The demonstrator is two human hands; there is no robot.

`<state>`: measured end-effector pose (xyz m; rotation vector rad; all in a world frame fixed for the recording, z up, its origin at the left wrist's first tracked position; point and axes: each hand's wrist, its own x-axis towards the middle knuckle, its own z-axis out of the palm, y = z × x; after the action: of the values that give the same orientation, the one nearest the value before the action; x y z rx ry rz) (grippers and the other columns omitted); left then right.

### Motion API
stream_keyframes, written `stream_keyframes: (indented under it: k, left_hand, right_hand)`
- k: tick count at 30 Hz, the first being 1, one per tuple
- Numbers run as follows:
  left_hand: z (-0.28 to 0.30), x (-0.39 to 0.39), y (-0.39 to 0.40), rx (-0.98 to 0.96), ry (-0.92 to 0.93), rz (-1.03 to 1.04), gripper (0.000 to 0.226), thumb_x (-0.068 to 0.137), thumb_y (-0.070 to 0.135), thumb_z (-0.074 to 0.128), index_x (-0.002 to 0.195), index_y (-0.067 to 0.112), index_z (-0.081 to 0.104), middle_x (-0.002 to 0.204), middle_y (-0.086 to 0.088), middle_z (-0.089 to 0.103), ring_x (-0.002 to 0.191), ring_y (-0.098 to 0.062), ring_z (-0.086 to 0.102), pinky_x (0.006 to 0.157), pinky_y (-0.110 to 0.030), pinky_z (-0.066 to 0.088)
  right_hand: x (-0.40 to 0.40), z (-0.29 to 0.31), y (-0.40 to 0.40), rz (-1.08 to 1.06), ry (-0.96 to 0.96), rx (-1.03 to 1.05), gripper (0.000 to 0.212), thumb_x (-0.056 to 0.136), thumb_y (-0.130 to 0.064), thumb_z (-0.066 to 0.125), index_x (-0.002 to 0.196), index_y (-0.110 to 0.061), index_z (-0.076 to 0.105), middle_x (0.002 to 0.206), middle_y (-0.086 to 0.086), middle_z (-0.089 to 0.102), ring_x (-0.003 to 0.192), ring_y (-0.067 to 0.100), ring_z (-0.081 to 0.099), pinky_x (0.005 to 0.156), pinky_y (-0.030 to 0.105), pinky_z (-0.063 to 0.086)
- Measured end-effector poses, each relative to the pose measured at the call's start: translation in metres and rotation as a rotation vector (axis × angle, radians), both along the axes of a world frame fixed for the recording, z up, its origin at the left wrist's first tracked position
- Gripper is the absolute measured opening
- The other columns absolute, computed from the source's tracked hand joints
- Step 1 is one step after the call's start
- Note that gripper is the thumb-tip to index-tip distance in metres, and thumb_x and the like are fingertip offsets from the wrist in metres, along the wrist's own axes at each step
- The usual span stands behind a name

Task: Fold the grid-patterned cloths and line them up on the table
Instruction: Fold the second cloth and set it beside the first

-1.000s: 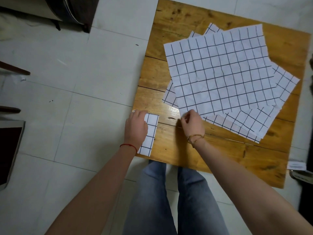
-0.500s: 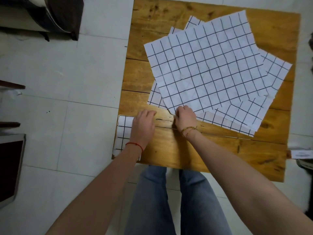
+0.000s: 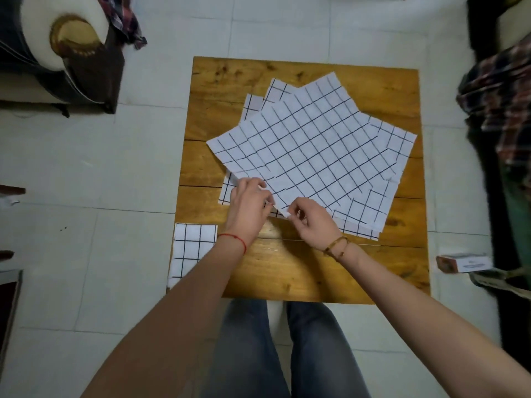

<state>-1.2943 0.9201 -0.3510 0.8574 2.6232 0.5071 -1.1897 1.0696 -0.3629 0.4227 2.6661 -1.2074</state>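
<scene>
Both hands meet at the near corner of the top cloth, the uppermost of a fanned pile of unfolded grid-patterned cloths spread over the far half of the wooden table. Reaching in from the near-left, the left hand has its fingers curled and pinches the top cloth's near-left edge just beside the corner. Angled in from the near-right, the right hand pinches the corner itself between thumb and bent fingers, its back turned up. A red string circles the left wrist and a beaded bracelet the right. One folded cloth lies flat at the table's near-left corner, partly under the left forearm.
</scene>
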Motion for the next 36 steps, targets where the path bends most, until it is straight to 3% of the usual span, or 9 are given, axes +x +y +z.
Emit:
stream_keyframes:
  k: [5,9,14,18,23,28,31,36]
  left_hand:
    - [0.051,0.0,0.023,0.025,-0.008,-0.118,0.013,0.09,0.03,0.059,0.096,0.025,0.069,0.109,0.005,0.061,0.111,-0.019,0.047,0.096,-0.036,0.03]
    - [0.097,0.0,0.038,0.069,0.037,-0.17,0.012,0.091,0.034,0.058,0.094,0.027,0.067,0.101,0.006,0.063,0.106,-0.017,0.051,0.096,-0.034,0.028]
    - [0.152,-0.006,0.055,0.184,0.048,-0.144,0.009,0.09,0.034,0.061,0.092,0.026,0.065,0.093,0.01,0.066,0.094,-0.014,0.056,0.092,-0.033,0.031]
    - [0.188,-0.014,0.062,0.166,0.061,-0.105,0.01,0.089,0.033,0.061,0.093,0.023,0.063,0.087,0.01,0.066,0.091,-0.018,0.06,0.092,-0.032,0.031]
    - [0.23,-0.027,0.06,0.172,0.13,-0.05,0.026,0.091,0.03,0.061,0.112,0.015,0.064,0.103,-0.002,0.07,0.104,-0.026,0.059,0.099,-0.034,0.034]
    - [0.275,-0.041,0.057,0.249,0.188,-0.031,0.017,0.088,0.028,0.065,0.097,0.014,0.065,0.091,-0.006,0.071,0.092,-0.03,0.063,0.09,-0.04,0.046]
    - [0.301,-0.046,0.056,0.286,0.248,-0.041,0.011,0.086,0.028,0.067,0.083,0.018,0.064,0.082,-0.002,0.072,0.086,-0.027,0.065,0.08,-0.037,0.049]
    - [0.344,-0.052,0.05,0.317,0.319,-0.08,0.011,0.085,0.029,0.069,0.085,0.018,0.068,0.084,0.0,0.073,0.084,-0.021,0.068,0.074,-0.041,0.055]
  right_hand:
    - [0.008,0.056,0.018,0.045,0.092,0.15,0.033,0.079,-0.044,0.064,0.099,-0.021,0.052,0.086,-0.007,0.055,0.078,0.012,0.047,0.068,0.027,0.04]
    - [0.0,0.105,0.031,0.04,0.197,0.332,0.011,0.09,-0.027,0.056,0.09,-0.016,0.058,0.078,-0.001,0.06,0.075,0.02,0.051,0.069,0.037,0.045]
    - [-0.01,0.166,0.058,-0.001,0.277,0.391,0.017,0.094,-0.026,0.049,0.084,-0.016,0.059,0.073,0.0,0.062,0.074,0.019,0.052,0.066,0.033,0.043]
    - [-0.015,0.217,0.083,-0.069,0.366,0.391,0.016,0.094,-0.022,0.05,0.085,-0.015,0.06,0.079,0.0,0.064,0.077,0.02,0.054,0.066,0.032,0.042]
    - [-0.015,0.277,0.121,-0.163,0.474,0.417,0.014,0.092,-0.019,0.054,0.083,-0.013,0.062,0.076,0.003,0.065,0.077,0.024,0.057,0.065,0.031,0.039]
    - [-0.006,0.319,0.152,-0.213,0.536,0.464,0.012,0.091,-0.018,0.055,0.083,-0.013,0.063,0.071,-0.004,0.059,0.073,0.022,0.057,0.063,0.031,0.04]
    - [0.0,0.336,0.168,-0.245,0.56,0.477,0.012,0.091,-0.018,0.056,0.083,-0.012,0.064,0.073,0.002,0.063,0.073,0.023,0.058,0.065,0.036,0.046]
    - [0.012,0.361,0.192,-0.269,0.579,0.509,0.012,0.091,-0.018,0.057,0.086,-0.013,0.066,0.079,0.004,0.067,0.076,0.021,0.06,0.069,0.041,0.051]
